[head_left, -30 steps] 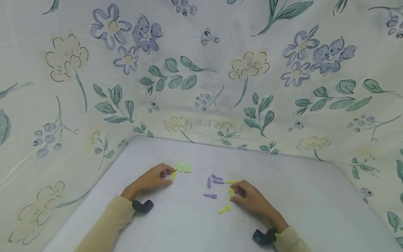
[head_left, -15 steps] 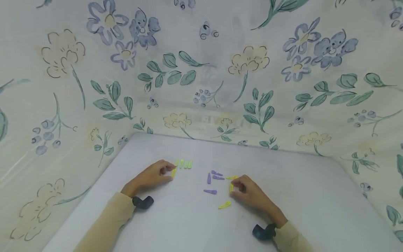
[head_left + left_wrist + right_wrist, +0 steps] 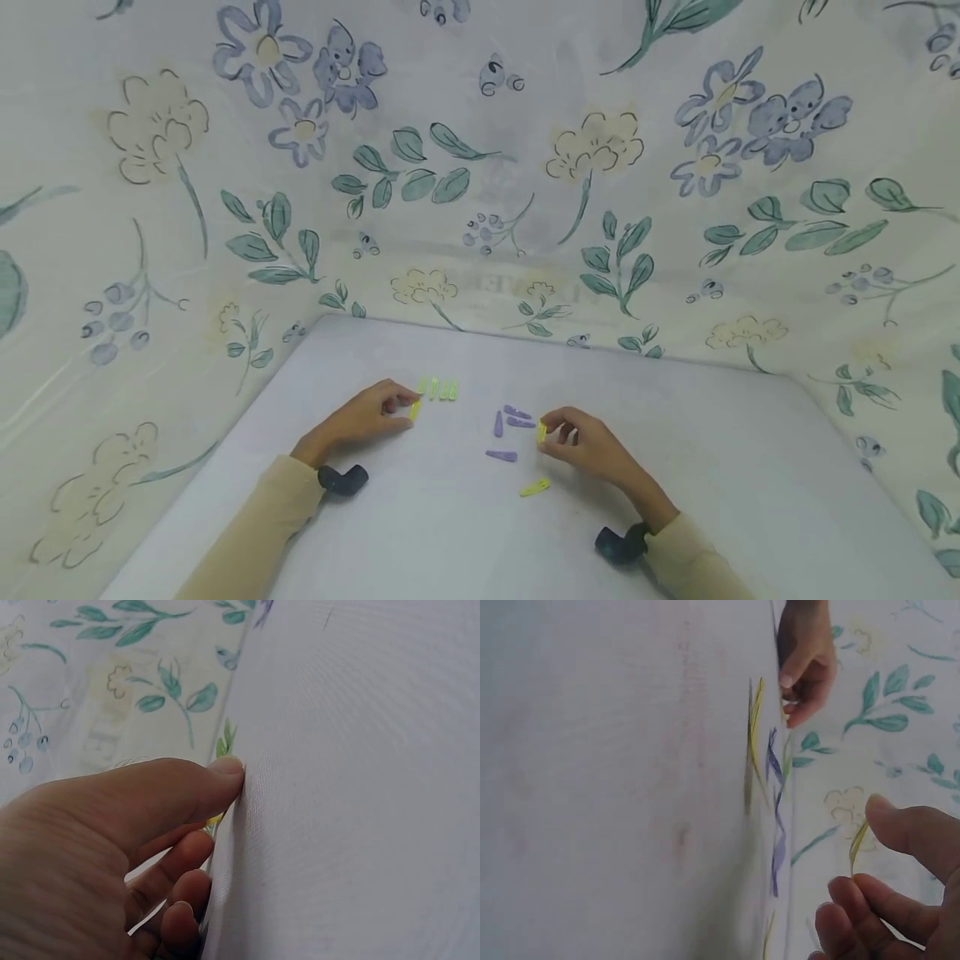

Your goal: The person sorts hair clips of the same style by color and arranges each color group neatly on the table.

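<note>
In the head view my right hand pinches a yellow hair clip by its ends between thumb and finger. The right wrist view shows this yellow hair clip raised off the table. My left hand holds another yellow hair clip between thumb and forefinger, low at the table; the thumb mostly hides it in the left wrist view. Just beyond it stands a row of light green hair clips. Several purple hair clips lie between the hands. One yellow hair clip rests nearer me.
All of this is on a white table. Behind it and at the sides hangs a floral sheet. A dark wrist device is on the left wrist, another dark device on the right.
My right hand has lifted its yellow clip and moved slightly left and away from me, now covering the yellow clip that lay beyond it. The left hand has stayed in place.
</note>
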